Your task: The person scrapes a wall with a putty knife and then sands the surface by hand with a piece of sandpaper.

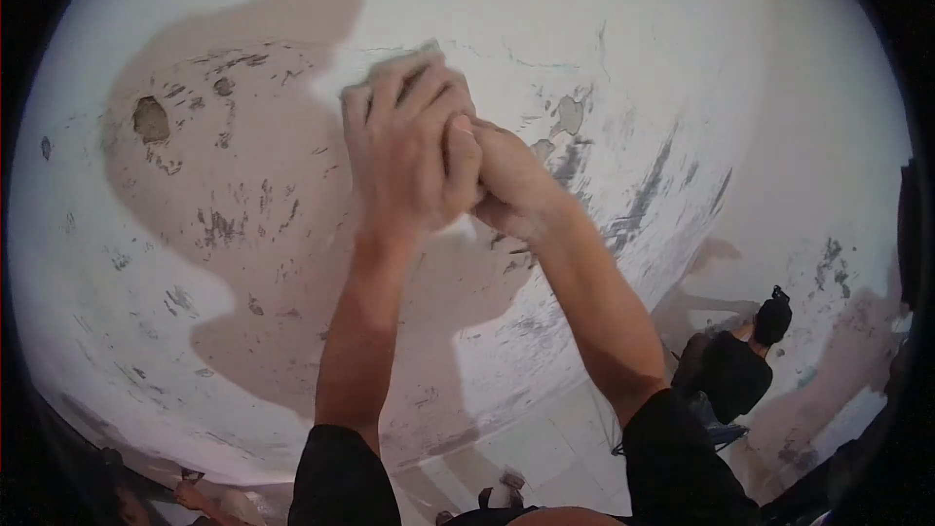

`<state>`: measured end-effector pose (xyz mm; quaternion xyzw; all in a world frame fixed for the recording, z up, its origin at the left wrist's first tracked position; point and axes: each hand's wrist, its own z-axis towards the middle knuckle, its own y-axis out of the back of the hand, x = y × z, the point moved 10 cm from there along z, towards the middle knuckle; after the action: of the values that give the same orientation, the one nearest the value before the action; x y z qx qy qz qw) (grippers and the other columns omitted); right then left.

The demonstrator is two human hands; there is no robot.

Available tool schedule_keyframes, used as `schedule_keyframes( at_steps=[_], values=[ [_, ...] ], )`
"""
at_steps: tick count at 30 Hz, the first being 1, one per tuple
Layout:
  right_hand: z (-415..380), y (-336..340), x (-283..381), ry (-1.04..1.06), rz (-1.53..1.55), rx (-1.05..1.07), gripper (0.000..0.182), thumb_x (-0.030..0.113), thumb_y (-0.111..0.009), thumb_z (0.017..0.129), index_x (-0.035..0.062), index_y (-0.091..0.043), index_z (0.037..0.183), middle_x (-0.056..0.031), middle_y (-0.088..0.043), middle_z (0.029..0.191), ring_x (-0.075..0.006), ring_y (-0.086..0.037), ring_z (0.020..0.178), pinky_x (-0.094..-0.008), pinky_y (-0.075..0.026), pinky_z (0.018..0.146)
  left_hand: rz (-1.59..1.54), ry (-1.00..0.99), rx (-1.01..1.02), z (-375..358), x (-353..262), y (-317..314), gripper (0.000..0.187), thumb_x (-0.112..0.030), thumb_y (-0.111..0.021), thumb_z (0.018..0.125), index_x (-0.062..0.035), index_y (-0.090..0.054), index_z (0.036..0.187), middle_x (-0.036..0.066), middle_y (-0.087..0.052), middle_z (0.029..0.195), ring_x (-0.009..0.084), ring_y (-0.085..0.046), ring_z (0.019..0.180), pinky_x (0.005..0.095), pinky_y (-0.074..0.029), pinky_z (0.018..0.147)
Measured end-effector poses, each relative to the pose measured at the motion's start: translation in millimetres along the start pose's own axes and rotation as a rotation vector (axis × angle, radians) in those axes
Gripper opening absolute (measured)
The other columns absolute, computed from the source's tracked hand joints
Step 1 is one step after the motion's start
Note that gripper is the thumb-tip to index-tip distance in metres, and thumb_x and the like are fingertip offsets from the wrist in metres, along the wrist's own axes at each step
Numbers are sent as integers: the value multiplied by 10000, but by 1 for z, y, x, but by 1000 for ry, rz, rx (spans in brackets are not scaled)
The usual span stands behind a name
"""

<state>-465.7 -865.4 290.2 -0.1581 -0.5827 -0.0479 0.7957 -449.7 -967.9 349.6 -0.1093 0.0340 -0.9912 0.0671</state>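
Note:
Both arms reach up in front of a white wall (662,68) with scuffs and flaked paint. My left hand (404,141), its fingers bent, is pressed together with my right hand (511,175) near the middle of the view. The fingers of my right hand are largely covered by the left. A small pale edge shows above the fingertips and another below the palms; I cannot tell what the hands hold. Around them lie dark scrape marks and a patch of bare plaster (569,115) to the right.
A deeper hole (151,120) marks the wall at the left. My shadow (263,146) falls across the wall. At lower right a person in black (737,370) sits by the adjoining wall. Another person's hand (190,497) shows at lower left. Pale floor tiles (536,438) lie below.

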Motion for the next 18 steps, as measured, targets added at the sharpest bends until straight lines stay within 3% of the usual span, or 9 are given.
schedule_keyframes(
  at_steps=[2,4,5,8,10,12,13,18],
  values=[
    [-4,4,6,24,27,-24,279,258,-511,1054,42,-587,1213,-8,-620,956,-51,-579,743,-221,-498,571,-27,-25,6,8,-4,1,263,-301,-484,826,-95,-630,755,68,-651,946,260,-573,1085,437,-331,877],
    [-26,0,11,14,57,-28,290,276,-515,1052,39,-593,1200,-8,-618,972,-52,-574,752,-211,-496,591,2,69,235,9,-11,-4,258,-290,-475,836,-97,-627,757,60,-641,928,258,-566,1102,442,-324,883],
    [-25,9,4,-15,-31,19,287,275,-515,1049,37,-599,1185,-5,-615,969,-49,-562,745,-207,-491,589,22,-1,130,0,-17,-5,255,-288,-479,835,-96,-626,756,55,-644,929,263,-571,1109,449,-324,879],
    [-4,16,2,33,-58,28,275,270,-512,1048,41,-612,1164,0,-613,947,-52,-548,715,-215,-483,565,-7,-9,124,0,-10,-14,338,-314,-397,908,-106,-636,791,48,-651,975,275,-562,1127,443,-316,886],
    [-10,13,5,55,32,23,270,273,-513,1049,43,-617,1146,1,-611,940,-58,-559,715,-224,-498,570,-26,-5,131,5,-10,-12,337,-321,-408,902,-96,-634,792,63,-652,982,281,-557,1139,450,-315,891],
    [-28,15,8,12,79,-101,288,294,-529,1046,42,-610,1160,-14,-627,980,-69,-604,779,-236,-533,601,-14,4,167,6,-18,-13,273,-298,-503,813,-78,-656,763,71,-662,954,268,-570,1095,436,-343,868],
    [-11,30,1,-32,-74,-56,309,308,-524,1049,38,-608,1175,-34,-646,1037,-83,-647,853,-252,-582,656,-7,-1,170,5,-13,-13,273,-298,-503,813,-78,-656,763,71,-662,954,268,-570,1095,436,-343,868],
    [-16,29,0,0,-18,-74,316,307,-491,1060,39,-597,1189,-43,-655,1056,-96,-665,853,-261,-603,671,-26,-20,170,2,-20,-17,269,-295,-539,787,-65,-677,766,68,-668,969,268,-567,1090,444,-348,884]
  ],
)
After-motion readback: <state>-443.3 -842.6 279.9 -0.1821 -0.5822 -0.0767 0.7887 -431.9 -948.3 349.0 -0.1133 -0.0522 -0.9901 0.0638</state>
